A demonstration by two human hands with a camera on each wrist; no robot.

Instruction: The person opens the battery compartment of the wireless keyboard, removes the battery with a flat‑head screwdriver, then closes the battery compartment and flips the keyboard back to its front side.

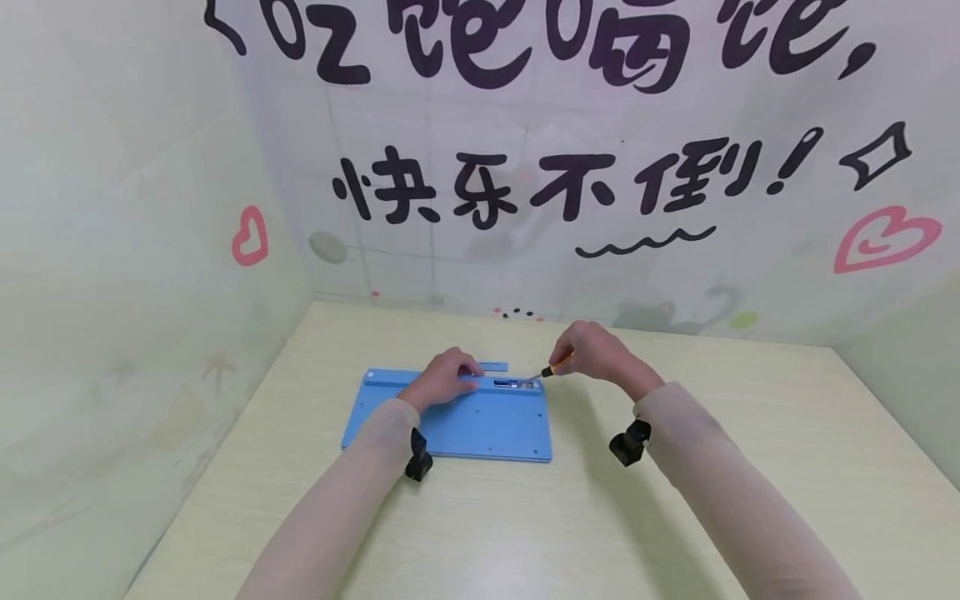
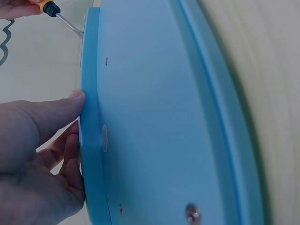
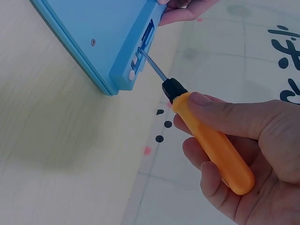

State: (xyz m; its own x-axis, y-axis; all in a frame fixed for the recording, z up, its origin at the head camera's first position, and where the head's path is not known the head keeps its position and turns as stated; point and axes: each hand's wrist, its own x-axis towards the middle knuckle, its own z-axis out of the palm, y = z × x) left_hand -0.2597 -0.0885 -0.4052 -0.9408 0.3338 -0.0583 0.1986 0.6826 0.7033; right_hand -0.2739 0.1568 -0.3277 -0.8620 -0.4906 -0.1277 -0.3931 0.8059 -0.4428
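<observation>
A blue keyboard (image 1: 480,425) lies with its screwed underside up on the table. Along its far edge runs a raised bar with an open battery compartment (image 1: 510,384) near the right end. My left hand (image 1: 442,379) holds this bar, thumb against it and fingers curled at its back (image 2: 42,145). In my right hand (image 1: 592,350) is a screwdriver (image 3: 213,143) with an orange handle, black collar and metal shaft. The thumb and curled fingers grip its handle, and its tip reaches into the compartment (image 3: 138,52). What the tip touches inside is too small to tell.
A narrow blue strip (image 1: 493,366), like a compartment cover, lies on the pale wooden table (image 1: 510,533) just behind the keyboard. Behind the table's far edge stands a wall (image 1: 525,275) with black lettering; another wall (image 1: 150,333) borders the left side.
</observation>
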